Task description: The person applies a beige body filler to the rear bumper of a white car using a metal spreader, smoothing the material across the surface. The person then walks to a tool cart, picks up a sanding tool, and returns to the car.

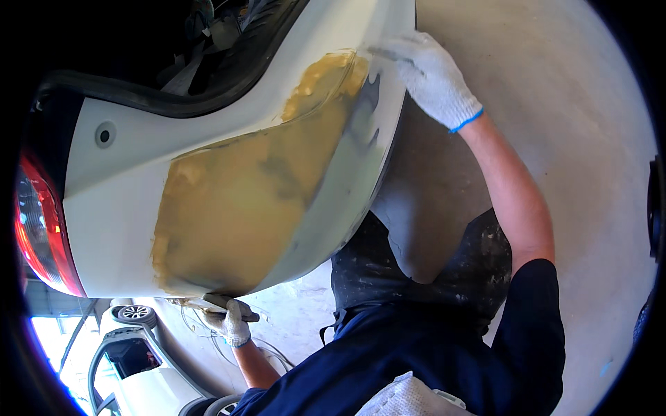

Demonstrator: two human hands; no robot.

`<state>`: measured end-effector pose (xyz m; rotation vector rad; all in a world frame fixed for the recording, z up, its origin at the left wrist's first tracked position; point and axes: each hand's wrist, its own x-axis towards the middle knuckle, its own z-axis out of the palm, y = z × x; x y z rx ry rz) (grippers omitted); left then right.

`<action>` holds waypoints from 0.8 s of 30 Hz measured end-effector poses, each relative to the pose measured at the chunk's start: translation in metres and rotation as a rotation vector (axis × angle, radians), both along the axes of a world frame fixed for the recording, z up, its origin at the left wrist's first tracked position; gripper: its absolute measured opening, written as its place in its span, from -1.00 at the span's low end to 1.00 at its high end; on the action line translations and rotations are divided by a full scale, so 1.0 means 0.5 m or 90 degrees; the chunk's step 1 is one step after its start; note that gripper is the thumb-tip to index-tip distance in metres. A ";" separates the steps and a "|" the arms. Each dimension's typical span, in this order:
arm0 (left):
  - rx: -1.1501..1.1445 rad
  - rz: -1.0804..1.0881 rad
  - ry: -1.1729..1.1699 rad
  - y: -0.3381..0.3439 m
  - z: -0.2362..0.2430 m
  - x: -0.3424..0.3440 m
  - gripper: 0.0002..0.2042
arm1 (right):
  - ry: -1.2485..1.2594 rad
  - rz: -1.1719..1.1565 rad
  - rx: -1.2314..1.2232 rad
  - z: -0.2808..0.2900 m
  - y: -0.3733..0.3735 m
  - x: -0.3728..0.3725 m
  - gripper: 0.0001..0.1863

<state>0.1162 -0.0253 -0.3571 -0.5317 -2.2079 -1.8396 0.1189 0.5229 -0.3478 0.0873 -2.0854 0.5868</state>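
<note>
A white car body panel [107, 201] carries a wide yellowish-tan patch of filler [229, 201], ragged at its edges, beside a greenish-grey sanded strip [326, 222]. My gloved right hand [433, 83] is at the panel's upper right edge, near the patch's top; its fingertips are blurred, so what they hold, if anything, is unclear. My gloved left hand [229, 322], below the panel's lower edge, grips a dark flat object [246, 315] with tan material near it.
A red tail lamp [45, 222] sits at the panel's left. A rubber-sealed opening [201, 97] lies above it. Another white car [156, 381] stands at lower left, with cables [277, 357] on the pale floor [583, 208]. My dark-trousered legs [354, 277] are below the panel.
</note>
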 end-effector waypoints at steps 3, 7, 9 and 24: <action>-0.009 -0.031 0.006 -0.002 0.001 -0.009 -0.72 | -0.081 -0.042 -0.032 -0.002 -0.008 -0.017 -0.59; -0.025 -0.031 0.027 -0.012 -0.004 -0.006 -0.73 | -0.122 -0.007 0.023 0.046 -0.053 0.016 -0.63; -0.025 -0.029 0.027 -0.008 -0.003 -0.006 -0.72 | -0.145 -0.071 0.087 0.075 -0.059 0.009 -0.71; 0.008 -0.017 0.006 -0.029 -0.018 -0.011 -0.74 | -0.245 0.087 0.102 0.161 -0.194 0.031 -0.64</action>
